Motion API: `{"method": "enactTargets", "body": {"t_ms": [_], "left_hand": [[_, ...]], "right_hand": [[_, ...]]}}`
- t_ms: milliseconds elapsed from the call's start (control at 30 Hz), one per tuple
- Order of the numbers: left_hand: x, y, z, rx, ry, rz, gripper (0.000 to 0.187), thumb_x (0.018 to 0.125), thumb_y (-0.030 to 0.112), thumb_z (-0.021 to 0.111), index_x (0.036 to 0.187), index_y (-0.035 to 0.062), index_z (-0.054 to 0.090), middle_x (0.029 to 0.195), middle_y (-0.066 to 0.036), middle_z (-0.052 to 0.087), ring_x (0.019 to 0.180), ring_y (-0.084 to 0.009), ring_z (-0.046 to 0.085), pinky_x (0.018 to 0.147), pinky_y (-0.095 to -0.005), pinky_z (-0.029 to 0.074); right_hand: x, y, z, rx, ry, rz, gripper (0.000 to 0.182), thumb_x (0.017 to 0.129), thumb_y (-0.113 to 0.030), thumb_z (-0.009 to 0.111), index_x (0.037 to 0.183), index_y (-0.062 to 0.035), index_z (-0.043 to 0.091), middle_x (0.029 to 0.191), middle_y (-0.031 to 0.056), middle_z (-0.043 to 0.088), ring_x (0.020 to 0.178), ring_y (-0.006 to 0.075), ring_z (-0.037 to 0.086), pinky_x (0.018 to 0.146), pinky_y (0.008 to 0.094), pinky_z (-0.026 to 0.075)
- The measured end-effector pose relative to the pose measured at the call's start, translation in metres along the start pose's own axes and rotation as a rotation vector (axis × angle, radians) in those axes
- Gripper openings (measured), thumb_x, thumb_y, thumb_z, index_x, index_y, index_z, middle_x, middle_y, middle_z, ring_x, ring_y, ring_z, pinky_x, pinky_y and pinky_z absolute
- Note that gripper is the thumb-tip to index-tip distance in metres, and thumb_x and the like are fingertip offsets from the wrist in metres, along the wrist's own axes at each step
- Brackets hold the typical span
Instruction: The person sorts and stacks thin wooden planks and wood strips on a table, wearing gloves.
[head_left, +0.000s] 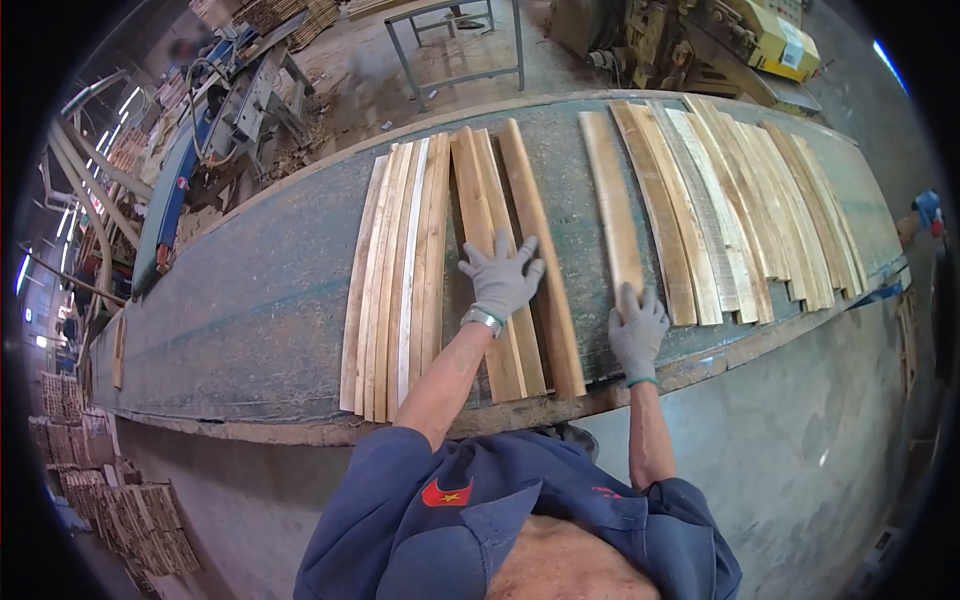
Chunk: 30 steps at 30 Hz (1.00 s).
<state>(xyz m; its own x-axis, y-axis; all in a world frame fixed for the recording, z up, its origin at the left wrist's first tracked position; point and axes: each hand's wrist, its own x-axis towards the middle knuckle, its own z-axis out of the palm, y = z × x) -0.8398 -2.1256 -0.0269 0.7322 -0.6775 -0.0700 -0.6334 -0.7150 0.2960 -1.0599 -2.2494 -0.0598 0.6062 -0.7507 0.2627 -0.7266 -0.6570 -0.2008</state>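
Note:
My left hand (502,280), in a grey glove, lies with fingers spread over a small group of wooden slats (487,200). Its fingertips come close to a darker slat (540,250) lying at a slant on the right of that group. My right hand (639,335), gloved too, has its fingers closed on the near end of a single wooden slat (608,190). That slat lies apart, between the two sets. Left of my left hand, several slats (385,290) rest side by side, one of them with a whitish face.
A long dark table (250,310) carries the wood. On its right lies a wide row of slats (745,210) with uneven near ends. Beyond stand a metal frame (455,50) and machinery (680,45). Stacked wood (140,520) is at lower left.

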Motion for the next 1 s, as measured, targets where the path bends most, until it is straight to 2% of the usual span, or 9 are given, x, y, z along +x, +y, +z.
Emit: {"method": "enactTargets", "body": {"t_ms": [133, 267, 400, 533, 567, 700, 800, 900, 1000], "left_hand": [[-0.006, 0.034, -0.01, 0.149, -0.152, 0.178, 0.066, 0.091, 0.069, 0.037, 0.149, 0.0392, 0.039, 0.164, -0.008, 0.014, 0.142, -0.061, -0.002, 0.106, -0.0797, -0.002], [0.015, -0.003, 0.009, -0.078, 0.204, 0.109, 0.058, 0.091, 0.044, 0.053, 0.147, 0.0338, 0.043, 0.159, -0.02, 0.023, 0.136, -0.0579, 0.025, 0.107, -0.0712, 0.021], [0.01, -0.071, 0.026, -0.01, 0.195, -0.123, 0.058, 0.092, 0.03, 0.054, 0.148, 0.0298, 0.041, 0.152, -0.034, 0.024, 0.123, -0.0506, 0.047, 0.097, -0.0542, 0.045], [0.015, -0.062, 0.034, -0.17, 0.328, -0.204, 0.054, 0.094, 0.031, 0.049, 0.146, 0.0182, 0.044, 0.148, -0.034, 0.031, 0.12, -0.0511, 0.049, 0.098, -0.0546, 0.044], [0.017, -0.05, 0.036, -0.165, 0.317, -0.164, 0.059, 0.094, 0.033, 0.049, 0.145, 0.0051, 0.042, 0.148, -0.037, 0.029, 0.127, -0.0519, 0.043, 0.107, -0.0498, 0.038], [0.023, 0.001, 0.074, -0.069, 0.32, 0.128, 0.054, 0.096, 0.036, 0.048, 0.14, 0.0045, 0.049, 0.147, -0.034, 0.035, 0.136, -0.0499, 0.034, 0.115, -0.0482, 0.029], [0.024, -0.014, 0.03, -0.861, -0.09, 0.29, 0.052, 0.094, 0.037, 0.05, 0.136, 0.006, 0.054, 0.148, -0.024, 0.041, 0.138, -0.0438, 0.035, 0.113, -0.0518, 0.03], [-0.009, -0.043, -0.06, -0.141, 0.166, 0.18, 0.052, 0.093, 0.036, 0.056, 0.14, 0.0138, 0.052, 0.145, -0.019, 0.045, 0.142, -0.0379, 0.033, 0.113, -0.0532, 0.029], [-0.015, -0.143, -0.033, 0.026, 0.497, -0.148, 0.063, 0.092, 0.051, 0.054, 0.147, 0.02, 0.045, 0.151, -0.022, 0.037, 0.143, -0.0452, 0.026, 0.114, -0.0596, 0.022]], "right_hand": [[0.03, -0.004, -0.004, 0.018, 0.142, -0.006, 0.058, 0.086, -0.041, 0.064, 0.138, -0.0178, 0.053, 0.149, 0.0219, 0.04, 0.135, 0.042, 0.039, 0.105, 0.0564, 0.032], [-0.005, -0.052, -0.013, 0.211, -0.044, -0.468, 0.059, 0.086, -0.044, 0.064, 0.137, -0.0177, 0.053, 0.15, 0.0213, 0.039, 0.139, 0.042, 0.034, 0.111, 0.0597, 0.025], [-0.017, -0.038, -0.011, 0.033, -0.072, -0.25, 0.054, 0.086, -0.04, 0.064, 0.134, -0.0176, 0.055, 0.15, 0.0189, 0.04, 0.14, 0.0417, 0.034, 0.11, 0.0649, 0.022], [-0.001, -0.013, -0.001, 0.008, 0.0, -0.072, 0.051, 0.087, -0.036, 0.063, 0.133, -0.0164, 0.056, 0.148, 0.018, 0.043, 0.137, 0.0409, 0.038, 0.109, 0.0648, 0.023], [0.005, -0.015, -0.001, 0.058, -0.033, -0.044, 0.051, 0.087, -0.036, 0.063, 0.134, -0.0158, 0.056, 0.148, 0.0179, 0.044, 0.136, 0.0406, 0.04, 0.109, 0.0635, 0.024], [0.005, -0.067, 0.024, 0.381, 0.181, -0.136, 0.06, 0.087, -0.037, 0.066, 0.139, -0.0111, 0.051, 0.145, 0.0197, 0.047, 0.134, 0.0391, 0.042, 0.111, 0.0549, 0.027], [-0.002, -0.112, 0.001, 0.36, 0.194, -0.364, 0.062, 0.087, -0.036, 0.067, 0.14, -0.0095, 0.049, 0.142, 0.0226, 0.048, 0.134, 0.0372, 0.042, 0.111, 0.0539, 0.028], [-0.021, -0.142, 0.003, 0.558, 0.071, -0.366, 0.063, 0.087, -0.036, 0.067, 0.14, -0.007, 0.049, 0.141, 0.0236, 0.048, 0.134, 0.0388, 0.042, 0.11, 0.0518, 0.03], [-0.044, -0.186, 0.005, 0.836, -0.16, -0.269, 0.072, 0.083, -0.037, 0.07, 0.14, -0.0015, 0.045, 0.14, 0.0245, 0.049, 0.131, 0.0431, 0.043, 0.108, 0.0498, 0.034]]}}
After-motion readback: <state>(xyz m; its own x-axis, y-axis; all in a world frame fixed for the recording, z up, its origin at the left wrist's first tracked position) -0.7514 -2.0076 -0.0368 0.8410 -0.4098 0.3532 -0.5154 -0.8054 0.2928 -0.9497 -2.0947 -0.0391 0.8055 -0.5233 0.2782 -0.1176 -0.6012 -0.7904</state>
